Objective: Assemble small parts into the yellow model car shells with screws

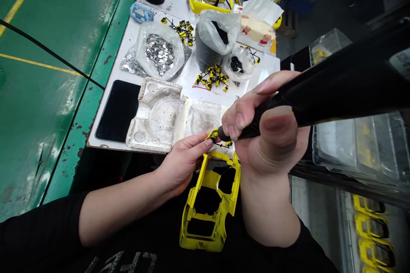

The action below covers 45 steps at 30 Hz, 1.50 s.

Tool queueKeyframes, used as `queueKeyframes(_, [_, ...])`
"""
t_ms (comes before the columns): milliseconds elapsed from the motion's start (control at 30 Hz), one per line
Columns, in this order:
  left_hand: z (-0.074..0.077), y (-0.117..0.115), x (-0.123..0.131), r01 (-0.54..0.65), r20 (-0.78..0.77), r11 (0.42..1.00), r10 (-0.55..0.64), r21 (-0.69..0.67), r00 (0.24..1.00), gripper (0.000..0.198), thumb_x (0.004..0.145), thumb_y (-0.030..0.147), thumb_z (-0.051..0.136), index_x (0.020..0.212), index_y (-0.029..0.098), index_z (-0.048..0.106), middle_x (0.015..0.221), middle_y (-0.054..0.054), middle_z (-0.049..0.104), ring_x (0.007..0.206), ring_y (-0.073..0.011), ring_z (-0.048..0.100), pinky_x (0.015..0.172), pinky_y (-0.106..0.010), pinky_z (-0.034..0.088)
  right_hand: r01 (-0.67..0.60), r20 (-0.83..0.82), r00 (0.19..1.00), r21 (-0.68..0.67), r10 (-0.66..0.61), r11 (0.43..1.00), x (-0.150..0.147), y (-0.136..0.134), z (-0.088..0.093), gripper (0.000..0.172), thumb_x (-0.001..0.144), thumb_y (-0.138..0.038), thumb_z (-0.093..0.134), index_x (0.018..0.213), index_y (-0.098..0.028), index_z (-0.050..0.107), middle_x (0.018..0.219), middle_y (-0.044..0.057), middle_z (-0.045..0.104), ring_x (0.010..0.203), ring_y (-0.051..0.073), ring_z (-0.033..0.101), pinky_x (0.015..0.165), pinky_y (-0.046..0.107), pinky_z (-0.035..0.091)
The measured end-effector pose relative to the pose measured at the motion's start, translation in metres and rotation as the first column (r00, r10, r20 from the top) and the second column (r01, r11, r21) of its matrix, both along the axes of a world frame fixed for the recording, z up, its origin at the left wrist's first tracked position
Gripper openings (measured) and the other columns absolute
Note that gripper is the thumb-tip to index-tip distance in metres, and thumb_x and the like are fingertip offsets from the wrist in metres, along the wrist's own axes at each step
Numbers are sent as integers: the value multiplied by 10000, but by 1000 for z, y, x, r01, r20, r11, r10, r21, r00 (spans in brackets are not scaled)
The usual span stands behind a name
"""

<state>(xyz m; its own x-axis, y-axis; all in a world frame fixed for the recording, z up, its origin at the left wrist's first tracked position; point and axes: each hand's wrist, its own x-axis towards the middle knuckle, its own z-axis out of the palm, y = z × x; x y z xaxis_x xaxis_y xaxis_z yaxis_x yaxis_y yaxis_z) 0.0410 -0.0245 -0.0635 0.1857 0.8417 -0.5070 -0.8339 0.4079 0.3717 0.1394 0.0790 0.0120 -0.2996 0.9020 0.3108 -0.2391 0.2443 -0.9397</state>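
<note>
A small yellow plastic part [212, 136] is pinched by the left hand [182, 164], near centre. A black electric screwdriver [256, 121] is gripped tight in the right hand [267, 132]. Silver metal pieces [159, 54] are bagged far left; black granules [221, 33] are bagged far centre.

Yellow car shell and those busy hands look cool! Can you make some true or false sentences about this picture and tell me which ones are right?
1. The right hand grips a thick black tool. True.
2. The left hand pinches a small yellow part. True.
3. The yellow plastic car shell lies on the green floor. False: it sits below the hands, in front of the person's black shirt.
4. The clear plastic bag is full of red beads. False: it holds small silver pieces.
</note>
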Motion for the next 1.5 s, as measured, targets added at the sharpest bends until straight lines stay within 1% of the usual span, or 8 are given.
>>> queueKeyframes(233, [2,0,0,-14,7,1000,14,-23,1000,292,969,258,883,1253,189,877,875,-15,796,602,-59,581,757,-217,589,-86,-172,981,9,86,996,0,6,-10,245,929,-439,900,1054,-313,730,681,-57,599,459,135,526,432,295,435])
queueKeyframes(533, [2,1,0,-21,-13,999,20,-34,1000,234,937,279,914,1136,158,884,823,-4,753,600,-52,560,731,-202,561,-27,-52,998,-22,26,999,-1,5,-4,422,836,-584,967,951,-329,651,681,-60,529,507,156,469,460,313,438])
queueKeyframes(933, [4,1,-2,-6,-131,1000,4,-17,991,382,886,283,948,1227,150,838,840,-2,706,565,-44,526,499,-145,446,64,50,997,21,-65,998,-1,-2,2,458,962,-661,861,1206,-315,686,933,-12,626,858,179,651,875,353,615])
queueKeyframes(1167, [6,2,-4,0,-168,998,-10,-56,986,442,835,268,988,1226,141,827,888,-10,739,552,-42,560,477,-143,464,14,280,959,111,-44,994,46,6,36,519,1001,-646,827,1358,-293,695,1220,31,757,1104,227,739,1000,388,648])
queueKeyframes(1267, [5,2,-4,-5,-172,997,-8,-73,985,433,825,257,996,1211,146,833,910,-6,728,571,-41,569,490,-145,484,162,450,871,120,-199,980,84,-13,32,443,1026,-543,834,1387,-312,722,1272,31,766,1146,219,735,945,344,639])
queueKeyframes(1333, [5,2,-4,2,-168,998,-14,-69,986,424,839,268,989,1215,143,837,899,-6,709,592,-43,565,496,-142,486,270,610,757,37,-236,962,108,-33,18,318,1035,-557,813,1185,-278,776,1043,22,771,908,180,725,755,296,597])
queueKeyframes(1400, [6,2,-4,12,-166,998,-24,-68,986,417,845,283,988,1207,139,841,935,-20,715,629,-53,579,496,-140,485,225,707,708,-210,-11,951,127,-55,-2,393,1035,-637,774,1037,-244,767,900,27,750,779,176,704,657,293,560])
queueKeyframes(1500, [8,1,-2,8,-172,999,-17,-53,985,389,832,280,997,1165,147,847,1060,-44,751,694,-71,620,521,-152,517,27,492,811,-571,316,821,139,-86,-31,540,995,-661,815,1349,-263,732,1136,59,793,939,212,771,776,312,633])
